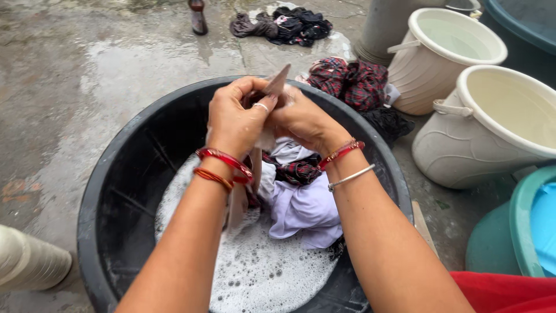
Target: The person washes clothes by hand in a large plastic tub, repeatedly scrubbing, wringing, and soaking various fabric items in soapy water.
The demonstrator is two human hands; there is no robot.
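Note:
My left hand (pixel 234 119) and my right hand (pixel 304 119) are pressed together above a big black tub (pixel 110 191), both gripping a wet brownish cloth (pixel 277 81) whose corner sticks up between them. A strip of that cloth hangs down past my left wrist toward the water. Inside the tub lie foamy soapy water (pixel 255 272), a pale lavender garment (pixel 304 211) and a dark checked piece (pixel 298 171). Red and orange bangles circle my left wrist; red and silver ones circle my right.
Two cream buckets (pixel 446 52) (pixel 492 127) stand at the right, with a teal tub (pixel 521 232) below them. A red checked cloth heap (pixel 353 81) lies behind the black tub, and dark clothes (pixel 289 26) lie farther back on the wet concrete.

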